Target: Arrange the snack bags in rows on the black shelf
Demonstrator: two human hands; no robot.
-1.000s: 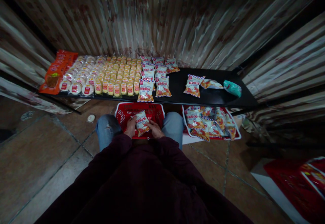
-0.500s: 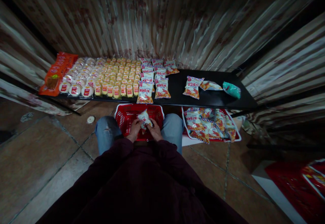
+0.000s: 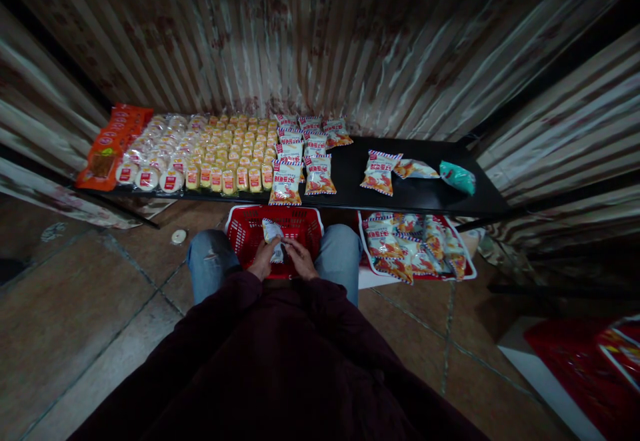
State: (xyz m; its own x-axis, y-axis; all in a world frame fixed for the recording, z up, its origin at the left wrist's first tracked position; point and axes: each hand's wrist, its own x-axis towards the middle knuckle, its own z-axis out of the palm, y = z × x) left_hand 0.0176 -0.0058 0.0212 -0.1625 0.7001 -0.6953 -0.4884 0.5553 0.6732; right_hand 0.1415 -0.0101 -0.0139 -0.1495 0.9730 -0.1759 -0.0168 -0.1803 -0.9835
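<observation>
A small white-and-orange snack bag is held over the red basket between my knees. My left hand is closed round the bag's left side. My right hand pinches at the bag's right edge; its fingertips are partly hidden. The bag is turned so that its printed front does not show fully. Just beyond, on the black shelf, matching snack bags stand in rows.
Left along the shelf are yellow packaged cakes, round white packaged cakes and an orange bag. To the right lie a loose snack bag and a green packet. Another basket holds several snack bags beneath the shelf.
The snack bag has turned in my hands and shifted slightly left, so its front faces away more. My right fingers have moved to its edge. Things on the shelf stay put.
</observation>
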